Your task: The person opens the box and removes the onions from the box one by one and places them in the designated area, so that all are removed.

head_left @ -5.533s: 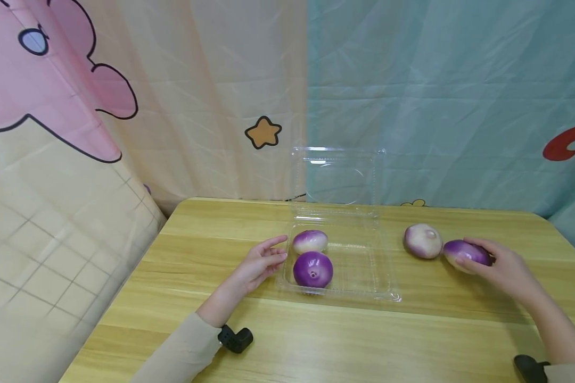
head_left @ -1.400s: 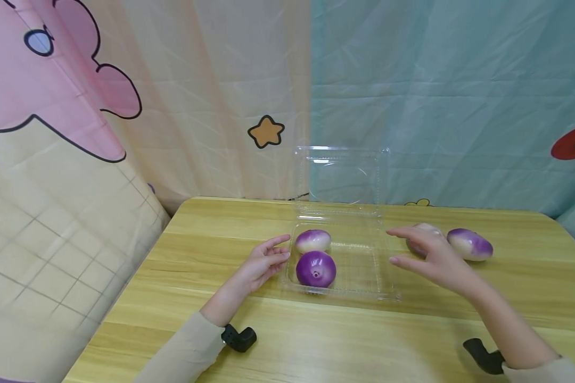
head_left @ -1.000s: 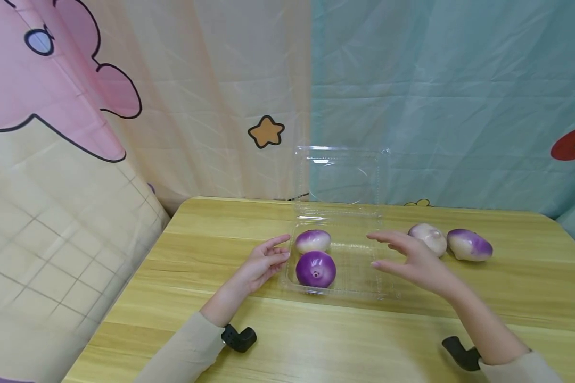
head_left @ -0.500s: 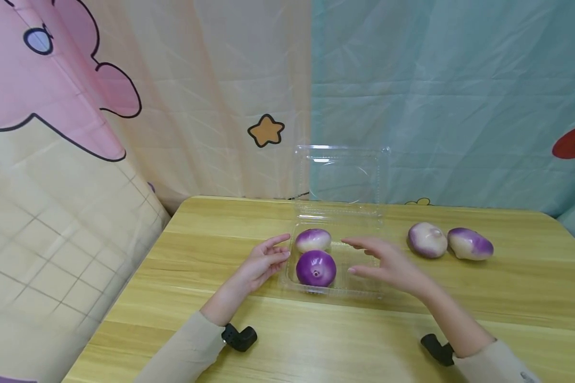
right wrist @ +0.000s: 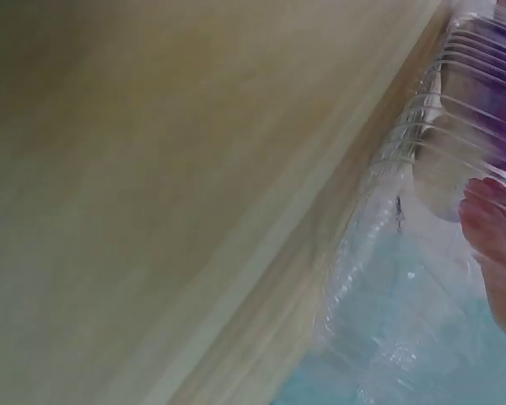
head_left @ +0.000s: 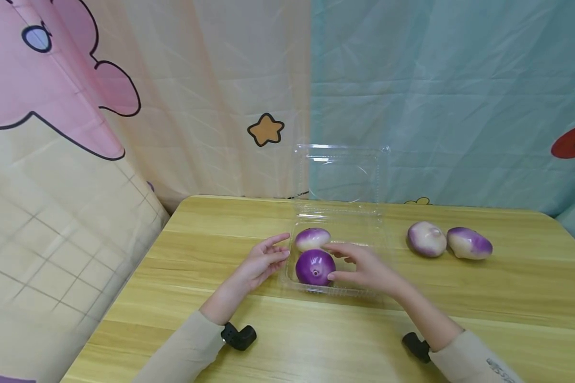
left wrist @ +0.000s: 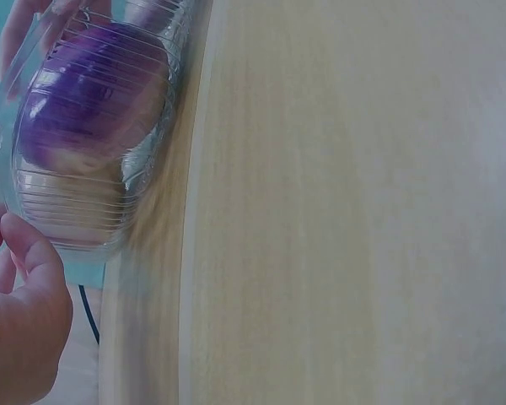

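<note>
A clear plastic clamshell box point(head_left: 359, 291) stands on the table with its lid raised at the back. Inside, on the left, a purple-and-white turnip-like vegetable point(head_left: 312, 239) lies behind a deeper purple one point(head_left: 314, 267). My left hand point(head_left: 257, 266) is at the box's left rim; in the left wrist view its thumb point(left wrist: 35, 253) and fingertip pinch that rim. My right hand point(head_left: 364, 270) reaches over the box from the right, thumb and fingers spread at the right side of the front vegetable. In the right wrist view its fingertips point(right wrist: 489, 219) show through the clear wall.
Two more purple-and-white vegetables, a rounder one point(head_left: 427, 239) and a longer one point(head_left: 469, 243), lie side by side on the right of the wooden table point(head_left: 316, 335). A printed curtain point(head_left: 196, 106) hangs behind the table's far edge.
My right hand let go of the longer vegetable at the right and moved left, over the box to the front purple one. The longer vegetable has turned slightly. My left hand stayed put.
</note>
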Available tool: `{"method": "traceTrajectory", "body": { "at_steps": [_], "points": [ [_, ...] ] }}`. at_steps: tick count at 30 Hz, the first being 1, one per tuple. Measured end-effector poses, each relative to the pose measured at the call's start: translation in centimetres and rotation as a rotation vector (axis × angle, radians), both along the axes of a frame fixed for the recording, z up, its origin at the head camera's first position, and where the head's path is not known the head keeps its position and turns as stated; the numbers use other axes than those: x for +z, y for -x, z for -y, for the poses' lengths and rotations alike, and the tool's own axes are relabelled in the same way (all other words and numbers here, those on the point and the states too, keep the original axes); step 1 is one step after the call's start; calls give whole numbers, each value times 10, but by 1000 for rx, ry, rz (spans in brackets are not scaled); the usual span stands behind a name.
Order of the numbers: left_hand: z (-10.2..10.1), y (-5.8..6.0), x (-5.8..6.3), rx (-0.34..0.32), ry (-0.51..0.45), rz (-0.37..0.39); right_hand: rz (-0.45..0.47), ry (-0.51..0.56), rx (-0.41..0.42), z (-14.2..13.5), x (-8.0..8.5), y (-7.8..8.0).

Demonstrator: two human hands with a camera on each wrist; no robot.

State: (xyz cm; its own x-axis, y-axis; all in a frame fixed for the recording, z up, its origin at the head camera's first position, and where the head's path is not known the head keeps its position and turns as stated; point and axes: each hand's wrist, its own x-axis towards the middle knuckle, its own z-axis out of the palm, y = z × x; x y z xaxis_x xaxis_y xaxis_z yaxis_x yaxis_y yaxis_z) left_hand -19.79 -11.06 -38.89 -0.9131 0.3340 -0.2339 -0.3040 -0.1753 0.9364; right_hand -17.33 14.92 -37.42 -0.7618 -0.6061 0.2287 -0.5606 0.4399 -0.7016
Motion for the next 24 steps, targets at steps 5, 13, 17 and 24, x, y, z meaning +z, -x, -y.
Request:
{"method": "traceTrajectory", "body": {
  "at_steps": [5, 13, 17, 24],
  "points": [
    [0, 0, 0, 3, 0, 5, 9, -3, -2, 5, -2, 2],
    [0, 1, -1, 2, -14, 3, 25, -15, -5, 11, -5, 5],
    [-1, 1, -2, 3, -16, -3, 19, -23, 8, 12, -6, 7],
    [0, 1, -2, -8, -13, -1, 43, -18, 24, 15, -8, 7]
  ]
}}
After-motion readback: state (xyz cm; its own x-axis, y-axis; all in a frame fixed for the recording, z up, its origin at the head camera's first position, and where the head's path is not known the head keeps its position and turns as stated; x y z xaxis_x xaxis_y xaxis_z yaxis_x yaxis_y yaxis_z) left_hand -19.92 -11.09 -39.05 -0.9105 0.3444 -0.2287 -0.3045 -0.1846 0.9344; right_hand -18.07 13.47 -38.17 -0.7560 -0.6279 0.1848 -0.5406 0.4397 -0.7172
